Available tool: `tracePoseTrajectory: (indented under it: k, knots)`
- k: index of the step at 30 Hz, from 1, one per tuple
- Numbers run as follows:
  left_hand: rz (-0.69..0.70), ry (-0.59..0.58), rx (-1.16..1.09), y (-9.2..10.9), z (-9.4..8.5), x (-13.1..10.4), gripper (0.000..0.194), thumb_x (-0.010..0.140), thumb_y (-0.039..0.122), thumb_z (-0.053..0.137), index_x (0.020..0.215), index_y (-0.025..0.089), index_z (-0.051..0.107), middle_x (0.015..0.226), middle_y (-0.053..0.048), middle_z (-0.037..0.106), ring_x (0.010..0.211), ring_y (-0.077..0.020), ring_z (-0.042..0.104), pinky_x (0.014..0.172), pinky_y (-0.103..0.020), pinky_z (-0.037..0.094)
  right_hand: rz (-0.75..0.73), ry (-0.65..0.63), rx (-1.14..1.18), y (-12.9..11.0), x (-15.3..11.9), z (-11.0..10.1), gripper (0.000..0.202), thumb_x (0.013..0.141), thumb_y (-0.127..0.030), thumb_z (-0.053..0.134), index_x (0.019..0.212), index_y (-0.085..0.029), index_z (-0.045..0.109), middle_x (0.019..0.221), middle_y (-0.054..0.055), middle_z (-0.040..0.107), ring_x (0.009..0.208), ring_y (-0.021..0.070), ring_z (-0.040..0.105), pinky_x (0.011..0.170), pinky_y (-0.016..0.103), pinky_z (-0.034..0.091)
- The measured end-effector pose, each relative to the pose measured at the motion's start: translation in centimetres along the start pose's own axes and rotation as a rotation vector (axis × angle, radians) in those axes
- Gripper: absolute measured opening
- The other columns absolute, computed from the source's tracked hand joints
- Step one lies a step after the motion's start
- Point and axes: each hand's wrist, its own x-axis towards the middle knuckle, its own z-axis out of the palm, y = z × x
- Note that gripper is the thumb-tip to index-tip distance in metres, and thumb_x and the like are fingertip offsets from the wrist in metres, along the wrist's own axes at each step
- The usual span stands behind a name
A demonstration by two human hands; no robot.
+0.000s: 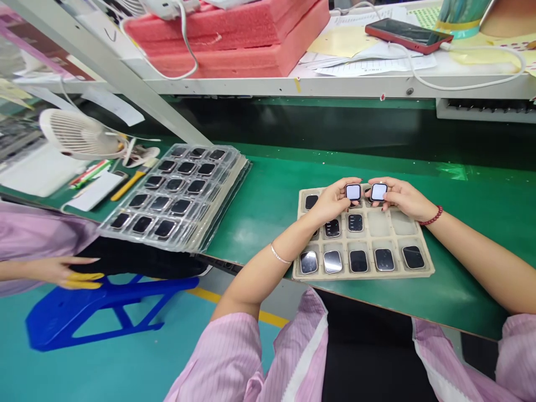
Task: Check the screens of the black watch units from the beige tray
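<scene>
My left hand [335,202] grips a smartwatch [353,192] with a lit white screen. Beside it, my right hand [397,196] holds another lit smartwatch [379,192] between thumb and fingers. Both are held up side by side over the far row of a beige compartment tray [360,274]. Dark-screened watches fill the tray's near row, such as a watch face [384,259] there. In the middle row a watch face [355,223] shows small marks, and two pockets at the right hold none. My hands hide part of the far row.
To the left stands a stack of clear plastic trays [180,201] with watch faces. Beyond it are a small white fan [84,134] and a yellow-handled tool [129,184]. A co-worker's hand [62,272] is above a blue stool [104,301]. A shelf [268,85] with red foam [234,33] and a phone [408,34] spans the back.
</scene>
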Motion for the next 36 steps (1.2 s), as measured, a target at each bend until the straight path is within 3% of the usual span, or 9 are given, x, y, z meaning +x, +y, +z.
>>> tracePoseTrajectory:
  k: [12, 19, 24, 32, 36]
  knots:
    - [0.009, -0.004, -0.018, -0.40, -0.22, 0.06, 0.070, 0.064, 0.006, 0.055, 0.133, 0.018, 0.055, 0.127, -0.013, 0.065, 0.094, -0.0198, 0.070, 0.063, -0.022, 0.052, -0.070, -0.024, -0.012, 0.36, 0.04, -0.09, 0.054, 0.074, -0.015, 0.065, 0.128, -0.021, 0.061, 0.119, 0.011, 0.072, 0.086, 0.0202, 0.072, 0.061, 0.027, 0.058]
    - [0.008, -0.002, 0.000, 0.01, -0.03, -0.12, 0.061, 0.071, 0.012, 0.065, 0.131, 0.016, 0.056, 0.119, -0.014, 0.068, 0.094, -0.0210, 0.071, 0.072, -0.027, 0.054, -0.050, -0.008, -0.018, 0.17, -0.14, 0.10, 0.051, 0.075, -0.017, 0.068, 0.125, -0.020, 0.060, 0.120, 0.011, 0.071, 0.088, 0.0208, 0.072, 0.062, 0.028, 0.059]
    - [-0.008, 0.003, 0.037, 0.18, 0.06, -0.23, 0.053, 0.076, 0.014, 0.063, 0.129, 0.016, 0.057, 0.109, -0.011, 0.071, 0.084, -0.0167, 0.071, 0.063, -0.022, 0.049, -0.072, -0.022, -0.066, 0.19, -0.18, 0.31, 0.041, 0.078, -0.019, 0.068, 0.119, -0.018, 0.064, 0.110, 0.010, 0.074, 0.077, 0.0169, 0.071, 0.061, 0.027, 0.058]
    - [0.012, -0.001, 0.009, -0.54, -0.13, 0.15, 0.053, 0.075, 0.014, 0.063, 0.128, 0.018, 0.057, 0.104, -0.008, 0.071, 0.078, -0.0148, 0.070, 0.059, -0.021, 0.047, -0.097, -0.022, -0.105, 0.17, -0.22, 0.30, 0.036, 0.081, -0.022, 0.067, 0.117, -0.019, 0.065, 0.108, 0.009, 0.074, 0.074, 0.0161, 0.071, 0.060, 0.027, 0.058]
    - [0.026, 0.016, 0.021, -0.36, -0.09, 0.05, 0.058, 0.074, 0.013, 0.064, 0.131, 0.017, 0.056, 0.100, -0.007, 0.072, 0.081, -0.0149, 0.070, 0.066, -0.023, 0.050, -0.075, -0.034, -0.088, 0.04, -0.35, 0.39, 0.039, 0.081, -0.023, 0.068, 0.119, -0.019, 0.064, 0.105, 0.009, 0.075, 0.074, 0.0163, 0.071, 0.064, 0.028, 0.059]
